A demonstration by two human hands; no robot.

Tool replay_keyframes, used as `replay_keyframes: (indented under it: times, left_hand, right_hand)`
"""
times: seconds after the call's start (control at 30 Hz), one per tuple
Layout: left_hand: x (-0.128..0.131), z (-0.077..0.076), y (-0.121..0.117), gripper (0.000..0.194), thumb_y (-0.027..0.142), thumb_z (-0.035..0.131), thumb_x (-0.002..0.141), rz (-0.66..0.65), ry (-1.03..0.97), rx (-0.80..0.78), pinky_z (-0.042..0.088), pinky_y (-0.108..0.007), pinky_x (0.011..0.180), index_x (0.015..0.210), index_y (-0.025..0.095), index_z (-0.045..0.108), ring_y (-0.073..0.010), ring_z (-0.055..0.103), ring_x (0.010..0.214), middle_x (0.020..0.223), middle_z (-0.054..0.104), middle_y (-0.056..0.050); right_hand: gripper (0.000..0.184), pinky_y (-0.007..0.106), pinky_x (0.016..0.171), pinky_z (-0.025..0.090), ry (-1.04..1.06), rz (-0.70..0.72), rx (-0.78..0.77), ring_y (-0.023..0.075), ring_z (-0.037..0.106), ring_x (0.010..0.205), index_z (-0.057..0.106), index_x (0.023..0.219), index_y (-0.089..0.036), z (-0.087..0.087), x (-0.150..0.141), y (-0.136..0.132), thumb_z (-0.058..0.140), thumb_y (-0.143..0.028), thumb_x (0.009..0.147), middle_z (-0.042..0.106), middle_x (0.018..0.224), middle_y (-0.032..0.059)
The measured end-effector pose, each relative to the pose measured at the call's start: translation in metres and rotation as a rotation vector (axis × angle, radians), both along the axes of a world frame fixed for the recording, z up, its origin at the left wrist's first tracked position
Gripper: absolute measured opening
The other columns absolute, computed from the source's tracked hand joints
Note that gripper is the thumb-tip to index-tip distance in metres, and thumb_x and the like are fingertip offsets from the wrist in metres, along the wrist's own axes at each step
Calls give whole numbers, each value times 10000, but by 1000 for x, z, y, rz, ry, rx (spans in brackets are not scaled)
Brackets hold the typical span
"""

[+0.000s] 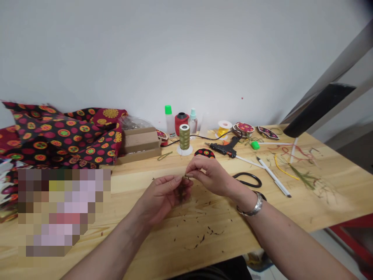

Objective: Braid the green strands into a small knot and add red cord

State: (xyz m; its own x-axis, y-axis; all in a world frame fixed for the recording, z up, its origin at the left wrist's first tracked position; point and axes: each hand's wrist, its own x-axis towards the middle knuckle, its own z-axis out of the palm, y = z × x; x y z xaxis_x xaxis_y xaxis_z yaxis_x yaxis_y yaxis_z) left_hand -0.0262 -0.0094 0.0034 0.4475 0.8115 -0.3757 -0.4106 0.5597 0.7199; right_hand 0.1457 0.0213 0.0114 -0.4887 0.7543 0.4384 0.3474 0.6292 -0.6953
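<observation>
While fingers (201,175) pinch dark strands (182,192), one bottle's (169,123) label (172,135) is illegibly small.

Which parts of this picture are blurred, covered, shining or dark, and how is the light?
Head view: soft, even light on the wall; head view: coarse mosaic covers the lower left; head view: dark strands at the left hand look blurred, the bracelet gleams, and the extreme upper-right corner darkens.
</observation>
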Motion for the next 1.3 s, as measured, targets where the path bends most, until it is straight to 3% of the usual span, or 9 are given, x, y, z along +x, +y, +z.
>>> replay_keyframes:
  times: [0.4, 0.67, 0.83, 1.1, 1.3]
  left_hand:
    - [-1, 3, 3, 361, 380, 518, 784, 0, -95, -104, 454, -339, 705, 706, 74, 691, -203, 587, 726, 744, 670, -127]
    - [1, -2, 1, 142, 240, 669, 695, 16, 13, 11, 454, -289, 654, 737, 106, 689, -146, 587, 650, 731, 662, -71]
    - [1, -2, 1, 148, 230, 699, 661, 23, 63, 24, 447, -272, 626, 712, 92, 688, -128, 575, 616, 701, 649, -61]
    - [0, -5, 2, 126, 228, 668, 694, 32, 46, 64, 441, -253, 606, 682, 103, 672, -116, 564, 614, 680, 631, -42]
    - [0, -6, 2, 143, 240, 680, 679, 49, 78, 93, 437, -240, 586, 671, 97, 670, -114, 561, 597, 651, 627, -42]
  right_hand:
    - [144, 241, 673, 412, -11, 17, -5, 118, 512, 716, 598, 730, -157, 1, 1, -2, 490, -85, 793, 584, 710, 19]
    - [136, 246, 670, 416, -7, 16, 3, 123, 511, 720, 600, 728, -156, -1, 0, -1, 494, -105, 796, 583, 712, 24]
    - [133, 240, 663, 418, 28, 13, -19, 116, 515, 708, 603, 722, -150, 1, -1, -2, 503, -93, 788, 581, 707, 22]
    - [121, 246, 677, 436, 39, 49, -191, 118, 543, 736, 643, 828, -141, 3, 3, 0, 528, -154, 793, 624, 770, 37]
    - [87, 232, 666, 438, 38, 66, -191, 114, 552, 716, 653, 789, -135, 4, 2, 0, 572, -139, 758, 634, 740, 34]
